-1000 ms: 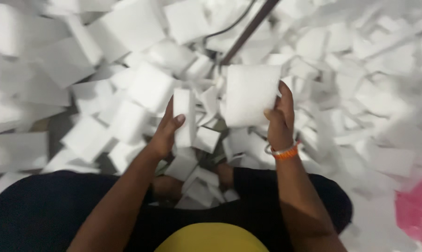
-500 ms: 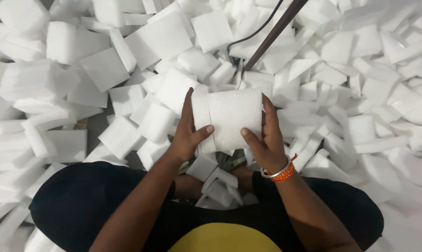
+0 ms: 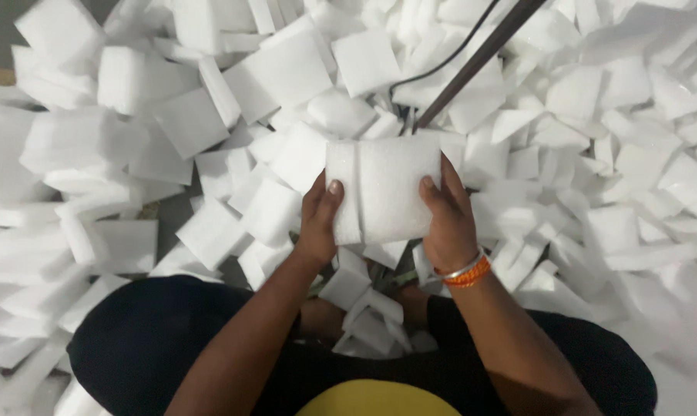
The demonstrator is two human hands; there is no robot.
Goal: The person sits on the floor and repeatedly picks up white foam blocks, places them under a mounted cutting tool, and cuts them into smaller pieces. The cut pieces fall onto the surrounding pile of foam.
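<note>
Left hand (image 3: pixel 317 219) and right hand (image 3: pixel 447 223) clamp a stack of two white foam slabs (image 3: pixel 383 189), fingers closed on opposite edges, thumbs on the face. Risk: the thin slab beside the left thumb may slip free and drop into the loose foam pile (image 3: pixel 209 115) beyond the fingers.

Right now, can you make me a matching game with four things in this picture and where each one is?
Things:
1. white foam stack
2. orange bangle
3. dark metal rod
4. left hand

Places:
A. leans in from the top right, over the foam pile
B. held up between both hands
C. on the right wrist
D. grips the stack's left edge, thumb on the front

Pairs: 1-B, 2-C, 3-A, 4-D
</note>
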